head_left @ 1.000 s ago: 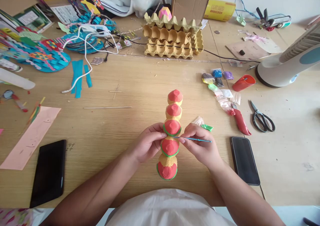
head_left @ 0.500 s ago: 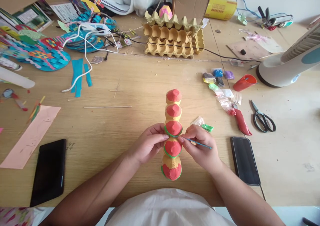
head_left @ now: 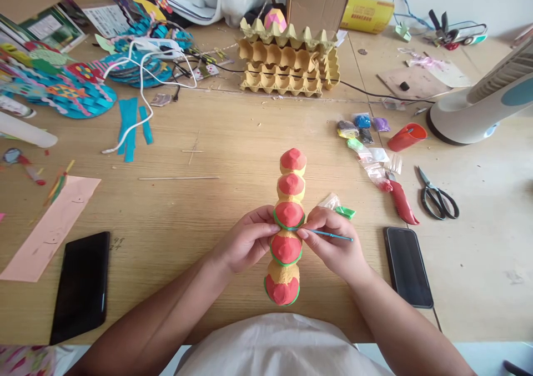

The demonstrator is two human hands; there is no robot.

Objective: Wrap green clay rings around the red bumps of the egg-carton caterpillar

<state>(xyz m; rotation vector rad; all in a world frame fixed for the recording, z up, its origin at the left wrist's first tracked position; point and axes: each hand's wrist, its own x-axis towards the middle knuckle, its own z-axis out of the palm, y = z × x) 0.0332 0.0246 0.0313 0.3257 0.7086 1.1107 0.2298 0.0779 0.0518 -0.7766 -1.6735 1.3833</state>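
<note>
A strip of egg carton cups (head_left: 288,248) stretches lengthwise in front of me, its bumps topped with red clay. Green clay edges the three cups nearest me; the two far ones show yellowish carton below the red. My left hand (head_left: 250,237) grips the strip from the left at the middle cup, thumb on its edge. Between the thumb and fingers of my right hand (head_left: 335,242) is a thin blue stick-like tool (head_left: 333,234). The tool's tip lies against the green rim of the middle cup.
Green clay in a wrapper (head_left: 345,212) lies beyond my right hand. Scissors (head_left: 440,195), a red-handled cutter (head_left: 402,201), a red cup (head_left: 407,137) and a phone (head_left: 408,266) are on the right. Another phone (head_left: 81,287) lies left. Egg trays (head_left: 287,56) stand at the back.
The egg carton strip has tilted slightly, its far end shifting right and its near end left. The blue tool now lies flatter, its tip further left along the green rim.
</note>
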